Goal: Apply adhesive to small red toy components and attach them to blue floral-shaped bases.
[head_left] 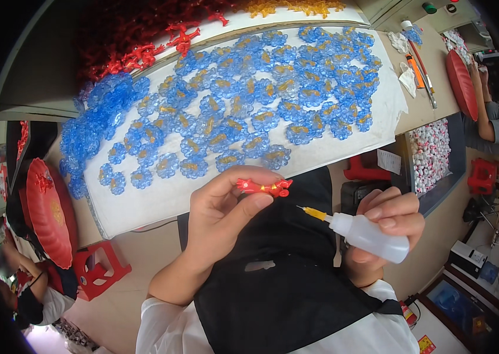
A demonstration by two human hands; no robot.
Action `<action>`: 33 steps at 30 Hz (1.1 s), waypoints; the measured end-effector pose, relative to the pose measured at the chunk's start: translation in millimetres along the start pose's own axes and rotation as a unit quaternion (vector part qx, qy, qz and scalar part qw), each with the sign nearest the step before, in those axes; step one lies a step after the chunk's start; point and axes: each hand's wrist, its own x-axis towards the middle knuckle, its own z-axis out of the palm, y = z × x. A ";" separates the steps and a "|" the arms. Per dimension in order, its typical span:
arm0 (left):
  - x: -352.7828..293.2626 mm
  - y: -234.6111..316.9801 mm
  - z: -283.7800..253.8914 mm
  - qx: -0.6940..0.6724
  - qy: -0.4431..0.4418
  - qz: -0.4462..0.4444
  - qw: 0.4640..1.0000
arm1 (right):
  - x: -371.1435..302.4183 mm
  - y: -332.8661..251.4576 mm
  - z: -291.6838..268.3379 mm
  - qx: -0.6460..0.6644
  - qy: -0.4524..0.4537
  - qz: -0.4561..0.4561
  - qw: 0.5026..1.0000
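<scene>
So, left hand (217, 212) has a small red figurine (261, 187) pinched thumb-to-fingers, right hand (401, 221) is curled snugly round a white squeeze bottle (373, 237), yellow needle (315, 213) near, not touching; blue flower-shaped pieces (229, 159) lie beyond.

Flowers (264, 118) lay across the paper (143, 203) on the tabletop (423, 109), a pile (93, 118) at their left. Before it, the figurine (264, 188) was in the left hand (214, 221), the bottle (373, 237) in the right hand (400, 221). A stool (113, 258) stood on the floor (143, 253), farther left.
</scene>
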 end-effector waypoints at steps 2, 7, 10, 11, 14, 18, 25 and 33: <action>-0.5 -1.3 0.7 0.011 0.000 0.007 1.000 | -0.1 -1.8 -0.8 -0.020 -0.022 -0.006 1.000; -0.9 0.6 1.9 0.015 0.004 0.006 1.000 | -0.4 -4.1 1.6 -0.029 -0.033 -0.010 0.999; -1.1 0.1 1.7 0.015 0.003 0.004 1.000 | -0.9 -5.2 0.7 -0.021 -0.037 0.005 0.999; -1.2 0.5 2.2 0.016 0.004 0.004 1.000 | -1.2 -7.5 -0.1 -0.006 -0.037 0.020 0.999; -1.3 0.6 2.9 0.016 0.005 0.004 1.000 | -1.2 -8.7 0.5 0.001 -0.038 0.035 0.999; -0.9 1.3 3.2 0.016 0.001 0.010 1.000 | -0.3 -8.1 1.1 -0.007 -0.042 0.032 0.999; -0.7 0.5 3.3 0.015 -0.004 0.011 1.000 | -0.5 -9.0 0.4 -0.014 -0.050 0.033 0.998; -0.6 -1.2 2.2 0.017 -0.005 0.013 1.000 | -1.9 -9.8 1.0 -0.017 -0.056 0.037 0.998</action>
